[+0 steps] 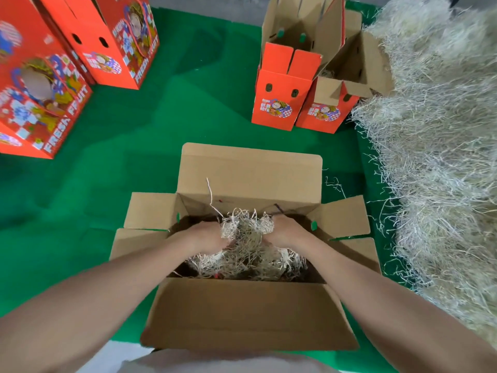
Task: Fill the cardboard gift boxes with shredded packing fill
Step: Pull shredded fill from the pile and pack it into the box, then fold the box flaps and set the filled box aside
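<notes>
Both hands are down in the open cardboard box (250, 316) at centre. The left hand (207, 236) and right hand (285, 232) each curl round the same clump of shredded fill (246, 232) — fingertips are buried in the strands, so I can't see them. The box floor is mostly hidden too. A big fill pile (435, 157) sits at 3 o'clock, cut off by the edge. Two open red boxes (279, 103) stand at 1 o'clock, and closed red boxes (40, 103) at 10 o'clock are partly out of frame.
</notes>
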{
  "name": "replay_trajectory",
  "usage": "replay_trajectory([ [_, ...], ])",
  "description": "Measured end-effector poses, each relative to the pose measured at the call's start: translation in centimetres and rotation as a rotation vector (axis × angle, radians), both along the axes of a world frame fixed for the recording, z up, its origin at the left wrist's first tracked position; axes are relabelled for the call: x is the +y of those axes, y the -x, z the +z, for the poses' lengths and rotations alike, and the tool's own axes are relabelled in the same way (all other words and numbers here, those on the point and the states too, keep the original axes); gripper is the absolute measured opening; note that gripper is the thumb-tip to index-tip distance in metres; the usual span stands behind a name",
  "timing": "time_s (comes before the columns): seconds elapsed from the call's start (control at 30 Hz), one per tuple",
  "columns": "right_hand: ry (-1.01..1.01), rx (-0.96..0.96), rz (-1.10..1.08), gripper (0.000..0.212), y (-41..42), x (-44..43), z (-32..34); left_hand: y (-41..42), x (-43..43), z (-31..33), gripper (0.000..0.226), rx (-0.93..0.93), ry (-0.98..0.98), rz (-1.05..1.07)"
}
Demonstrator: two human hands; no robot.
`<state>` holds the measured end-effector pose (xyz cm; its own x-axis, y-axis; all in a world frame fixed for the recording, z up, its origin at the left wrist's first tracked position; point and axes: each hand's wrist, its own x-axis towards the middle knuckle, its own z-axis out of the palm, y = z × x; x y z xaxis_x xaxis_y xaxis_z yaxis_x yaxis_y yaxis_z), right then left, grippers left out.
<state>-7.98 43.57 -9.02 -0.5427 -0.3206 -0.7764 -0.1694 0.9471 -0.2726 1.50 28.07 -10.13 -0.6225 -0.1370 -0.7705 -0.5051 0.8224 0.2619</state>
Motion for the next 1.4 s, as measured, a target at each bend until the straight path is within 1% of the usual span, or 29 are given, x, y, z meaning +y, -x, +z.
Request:
replay_trajectory([
  [0.03,-0.03,-0.002,0.018,0.049,0.0,-0.2,-0.8,0.1,0.1,-0.6,0.025,-0.037,0.021,-0.006],
  [0.07,-0.05,-0.019,0.015,0.042,0.1,-0.5,-1.5,0.1,0.2,-1.1,0.019,-0.068,0.038,-0.004],
  [0.1,-0.067,-0.024,0.018,0.037,0.0,-0.7,-2.2,0.2,0.4,-1.6,0.021,-0.093,0.044,0.007],
  [0.17,-0.128,-0.009,0.008,0.016,0.1,-1.0,-3.7,0.4,0.5,-2.3,0.027,-0.076,0.033,0.03],
  [0.2,-0.171,-0.003,0.006,0.012,0.2,-1.2,-4.4,0.5,0.5,-2.5,0.026,-0.057,0.047,0.043],
  [0.27,-0.223,-0.008,0.049,0.02,0.5,-1.2,-5.6,0.6,0.3,-2.8,0.029,-0.038,0.082,0.079],
  [0.3,-0.266,0.023,0.21,0.026,0.9,-1.2,-5.9,0.8,0.2,-2.9,0.034,-0.035,0.103,0.093],
  [0.37,-0.259,0.024,0.258,0.041,1.1,-0.8,-6.7,1.0,0.3,-3.3,0.049,-0.067,0.187,0.085],
  [0.4,-0.248,0.042,0.155,0.042,1.4,-0.9,-7.2,1.1,0.6,-3.0,0.056,-0.098,0.237,0.049],
  [0.43,-0.272,0.053,0.29,0.039,1.5,-0.6,-7.5,1.2,1.0,-2.5,0.058,-0.113,0.284,-0.003],
  [0.47,-0.274,0.058,0.385,0.033,1.4,-0.5,-7.0,1.2,1.3,-1.9,0.055,-0.087,0.325,-0.067],
  [0.53,-0.229,0.05,0.32,0.027,1.2,-0.7,-6.7,1.0,1.6,-0.7,0.042,0.068,0.404,-0.282],
  [0.57,-0.232,0.05,0.379,0.028,1.2,-0.6,-6.1,0.7,1.6,-0.3,0.037,0.156,0.394,-0.375],
  [0.6,-0.253,0.022,0.36,0.032,1.3,-0.9,-5.5,0.5,1.4,-0.1,0.034,0.206,0.351,-0.431],
  [0.63,-0.285,0.012,0.369,0.037,1.2,-1.0,-4.7,0.5,1.2,0.0,0.032,0.217,0.282,-0.444],
  [0.67,-0.318,0.014,0.378,0.042,1.1,-1.2,-4.0,0.5,1.2,0.2,0.031,0.195,0.202,-0.428],
  [0.73,-0.341,0.144,0.472,0.047,0.7,-1.7,-2.6,1.0,1.2,0.0,0.028,0.046,0.103,-0.373],
  [0.8,-0.284,0.287,0.573,0.049,0.2,-1.8,-2.1,1.2,1.1,-0.6,0.029,-0.108,0.082,-0.416],
  [0.83,-0.239,0.306,0.629,0.049,-0.1,-1.7,-2.3,1.2,1.1,-1.0,0.03,-0.194,0.102,-0.486],
  [0.9,-0.156,0.2,0.714,0.044,-0.9,-1.3,-2.9,1.0,1.2,-2.0,0.039,-0.327,0.167,-0.638],
  [0.97,-0.217,0.038,0.789,0.041,-1.2,-0.7,-3.5,0.9,1.4,-2.9,0.047,-0.371,0.189,-0.676],
  [1.03,-0.355,-0.017,0.875,0.038,-0.8,-0.1,-3.8,0.3,1.4,-3.1,0.048,-0.385,0.171,-0.555],
  [1.07,-0.385,-0.027,0.887,0.036,-0.6,0.2,-4.0,0.1,1.1,-3.2,0.049,-0.354,0.187,-0.594],
  [1.17,-0.427,-0.086,0.853,0.033,-0.2,0.1,-3.8,-0.3,-0.2,-3.7,0.047,-0.197,0.25,-0.513],
  [1.2,-0.419,-0.064,0.812,0.03,-0.2,0.0,-3.8,-0.1,-0.5,-3.2,0.04,-0.157,0.292,-0.436],
  [1.23,-0.39,-0.018,0.757,0.024,-0.3,-0.4,-3.3,0.6,-0.6,-2.6,0.035,-0.089,0.343,-0.434],
  [1.3,-0.243,0.152,0.658,0.036,-0.3,-1.0,-3.1,1.5,-0.3,-1.4,0.03,0.101,0.339,-0.283],
  [1.33,-0.209,0.199,0.664,0.039,-0.2,-1.2,-3.2,1.8,0.0,-1.2,0.031,0.156,0.307,-0.228],
  [1.4,-0.234,0.193,0.683,0.044,-0.1,-1.2,-3.3,1.8,0.1,-1.6,0.031,0.096,0.204,-0.117],
])
